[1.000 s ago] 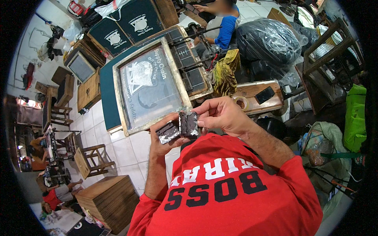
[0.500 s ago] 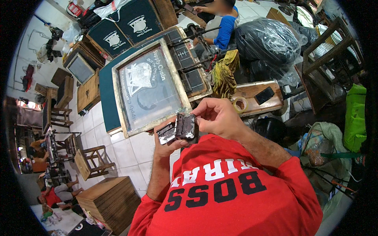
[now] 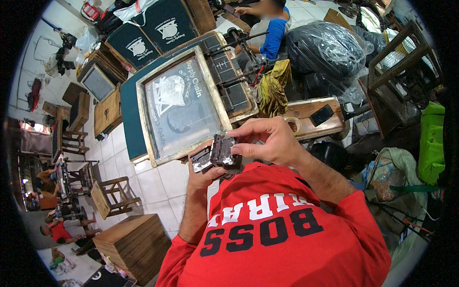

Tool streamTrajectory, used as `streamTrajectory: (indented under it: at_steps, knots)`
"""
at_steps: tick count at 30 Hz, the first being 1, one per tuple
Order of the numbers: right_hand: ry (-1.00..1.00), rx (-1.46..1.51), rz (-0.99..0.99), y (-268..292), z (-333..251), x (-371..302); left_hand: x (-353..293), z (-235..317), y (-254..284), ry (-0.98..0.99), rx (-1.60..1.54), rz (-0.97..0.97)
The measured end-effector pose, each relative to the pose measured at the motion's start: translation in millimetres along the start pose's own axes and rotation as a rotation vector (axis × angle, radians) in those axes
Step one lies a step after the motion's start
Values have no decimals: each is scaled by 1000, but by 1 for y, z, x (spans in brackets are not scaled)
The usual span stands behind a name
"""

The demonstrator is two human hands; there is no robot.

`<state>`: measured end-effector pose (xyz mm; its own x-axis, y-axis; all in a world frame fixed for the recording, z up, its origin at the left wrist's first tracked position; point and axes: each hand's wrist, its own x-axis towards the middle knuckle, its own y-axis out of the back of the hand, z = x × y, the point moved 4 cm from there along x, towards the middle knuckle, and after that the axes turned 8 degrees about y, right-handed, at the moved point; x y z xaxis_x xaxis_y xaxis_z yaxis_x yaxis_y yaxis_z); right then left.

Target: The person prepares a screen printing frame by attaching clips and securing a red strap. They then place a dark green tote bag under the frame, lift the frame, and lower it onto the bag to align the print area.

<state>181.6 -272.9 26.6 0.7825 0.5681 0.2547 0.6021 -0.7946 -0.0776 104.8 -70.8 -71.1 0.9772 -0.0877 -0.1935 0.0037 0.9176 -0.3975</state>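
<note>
Two dark silver-marked pieces (image 3: 223, 150) clasped by the left hand (image 3: 202, 179) from seven o'clock, right hand (image 3: 271, 143) pinching one's two-o'clock edge.

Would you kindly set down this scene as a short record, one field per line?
Left hand: the left hand holds a dark two-part item with silvery patches from below
Right hand: the right hand has its thumb and finger at the item's upper right edge
Ahead: a pale-framed screen with a printed design
Right side: a black phone and a tape roll on a wooden bench; a yellow stained cloth nearby
Left side: a wooden stool
Others: a person in blue sleeves beyond the screen
</note>
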Motion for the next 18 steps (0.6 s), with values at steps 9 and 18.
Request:
streamTrajectory:
  at_steps: [9, 18]
  knots:
    - [118, -224, -68, 3, -11, 4, -2, 10, -3, -40, 131, -84]
    - [350, -381, 48, -11, -5, 1, -8, 15, 5, 22, 122, -41]
